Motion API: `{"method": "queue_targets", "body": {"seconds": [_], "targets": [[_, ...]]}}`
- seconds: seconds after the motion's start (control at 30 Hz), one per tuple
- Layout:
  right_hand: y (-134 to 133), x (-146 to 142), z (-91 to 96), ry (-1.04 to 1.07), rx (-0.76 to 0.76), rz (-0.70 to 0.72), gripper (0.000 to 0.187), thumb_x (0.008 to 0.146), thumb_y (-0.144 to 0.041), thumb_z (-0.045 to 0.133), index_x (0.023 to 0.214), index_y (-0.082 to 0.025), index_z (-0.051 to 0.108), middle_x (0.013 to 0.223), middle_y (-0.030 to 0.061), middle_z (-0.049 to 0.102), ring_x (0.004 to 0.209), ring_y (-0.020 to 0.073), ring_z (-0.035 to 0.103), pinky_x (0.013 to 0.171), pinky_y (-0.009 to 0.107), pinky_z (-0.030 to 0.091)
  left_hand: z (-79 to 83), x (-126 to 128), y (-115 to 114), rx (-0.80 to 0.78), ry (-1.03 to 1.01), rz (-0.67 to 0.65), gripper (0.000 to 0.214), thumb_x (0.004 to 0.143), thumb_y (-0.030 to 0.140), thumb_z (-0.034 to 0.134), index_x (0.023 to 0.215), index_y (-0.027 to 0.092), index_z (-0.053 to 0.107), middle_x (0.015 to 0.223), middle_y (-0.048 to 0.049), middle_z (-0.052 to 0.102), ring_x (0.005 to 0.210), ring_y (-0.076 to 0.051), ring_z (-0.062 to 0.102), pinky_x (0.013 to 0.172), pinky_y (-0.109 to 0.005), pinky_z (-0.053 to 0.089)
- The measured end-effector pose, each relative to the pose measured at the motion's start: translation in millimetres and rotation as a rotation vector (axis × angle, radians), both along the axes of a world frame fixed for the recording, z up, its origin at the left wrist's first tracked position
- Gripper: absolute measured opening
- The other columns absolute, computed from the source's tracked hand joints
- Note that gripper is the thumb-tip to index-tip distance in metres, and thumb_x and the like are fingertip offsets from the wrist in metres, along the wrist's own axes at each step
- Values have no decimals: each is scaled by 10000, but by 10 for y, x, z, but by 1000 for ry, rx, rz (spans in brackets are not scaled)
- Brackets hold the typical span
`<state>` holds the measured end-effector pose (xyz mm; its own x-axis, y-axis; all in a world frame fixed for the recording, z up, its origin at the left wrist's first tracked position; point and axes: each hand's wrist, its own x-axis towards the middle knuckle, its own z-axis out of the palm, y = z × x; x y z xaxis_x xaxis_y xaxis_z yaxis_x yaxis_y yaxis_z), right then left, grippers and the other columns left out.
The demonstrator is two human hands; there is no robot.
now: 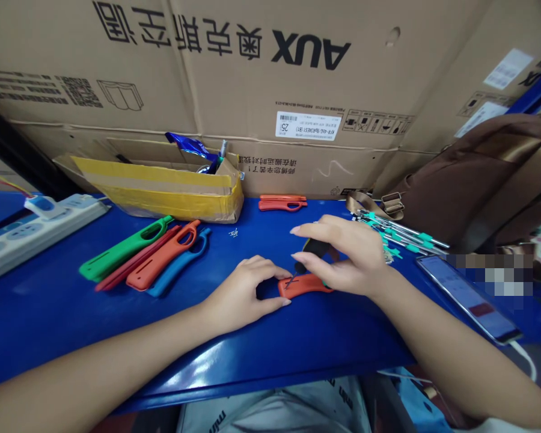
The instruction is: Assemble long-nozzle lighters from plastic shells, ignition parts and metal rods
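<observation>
An orange lighter casing (301, 285) lies flat on the blue table in front of me. My left hand (251, 293) holds its left end between thumb and index finger. Above the casing, my right hand (342, 252) grips a short screwdriver (314, 248) with a black and yellow handle, its fingers curled around it. The screwdriver leans, with its thin shaft reaching down to the casing's left end close to my left fingers. My right hand covers the casing's right end, where a bit of green shows.
Several green, red, orange and blue casings (151, 258) lie left; more orange ones (282, 202) lie behind. Tiny screws (233, 233) sit near a yellow-taped box (171, 195). Metal rods with green parts (401, 231), a phone (471, 299), a brown bag (473, 174) and a power strip (45, 231) flank the work.
</observation>
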<state>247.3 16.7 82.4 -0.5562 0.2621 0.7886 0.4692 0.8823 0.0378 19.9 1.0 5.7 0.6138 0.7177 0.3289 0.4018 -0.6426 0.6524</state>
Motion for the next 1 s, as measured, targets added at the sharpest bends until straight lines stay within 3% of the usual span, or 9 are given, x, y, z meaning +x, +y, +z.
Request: {"method": "queue_targets", "body": {"seconds": [0.1,0.23,0.3,0.47,0.6,0.67,0.8,0.87,1.0], "targets": [[28,39,-23,-26,249,-76,226,932,-323,661,1096,-168,662,640,-3,660,529,149,587,532,294,431,-1,2,-2,-9,6,-1,318,848,316,806,1129,228,687,1082,-34,743,1022,-242,648,919,-406,465],[6,48,3,-122,-6,77,390,980,-202,415,1333,-150,570,1058,109,753,844,194,716,663,316,532,-4,6,2,-12,3,-4,306,842,316,812,1109,232,688,1060,-29,739,1012,-239,642,921,-405,468],[-25,7,9,-91,-92,69,358,980,-194,452,1308,-166,591,1065,91,759,870,182,723,686,297,547,-5,4,1,-6,6,-2,309,841,307,813,1113,231,686,1068,-27,738,1016,-239,642,921,-404,468],[-51,-66,-27,108,122,-185,184,906,-327,725,1023,-190,691,666,-14,723,518,128,628,556,279,469,4,-7,-5,-3,13,-10,320,844,308,810,1126,226,684,1087,-26,740,1033,-243,642,940,-415,462],[-27,-64,-39,60,-96,24,299,990,-197,491,1247,-150,637,948,80,764,803,179,716,715,303,549,3,-13,-2,8,7,-13,328,848,310,808,1136,217,683,1076,-35,740,1013,-235,646,927,-402,476],[-21,-72,-44,81,-201,105,292,994,-215,492,1245,-168,632,1018,90,746,848,182,707,749,315,568,-8,-15,2,16,12,-8,318,848,322,806,1124,221,684,1078,-36,741,1019,-239,649,932,-403,477],[-17,-50,-47,112,5,-46,230,892,-357,738,1050,-203,672,777,22,715,621,149,642,605,272,528,-21,-8,9,30,26,-5,324,855,342,796,1141,240,680,1112,-38,740,1043,-251,652,947,-408,475],[-17,-12,-26,32,124,-38,257,919,-350,692,1118,-189,668,856,62,740,716,183,692,627,287,543,-12,-1,8,32,29,-3,317,859,337,791,1138,236,680,1088,-40,738,1022,-249,651,932,-408,479],[-36,27,20,-83,-68,99,385,985,-192,446,1348,-178,574,1201,125,721,1027,214,713,748,318,579,4,6,-9,33,57,1,291,869,329,774,1123,227,676,1079,-49,732,1032,-254,643,947,-426,480]]}}
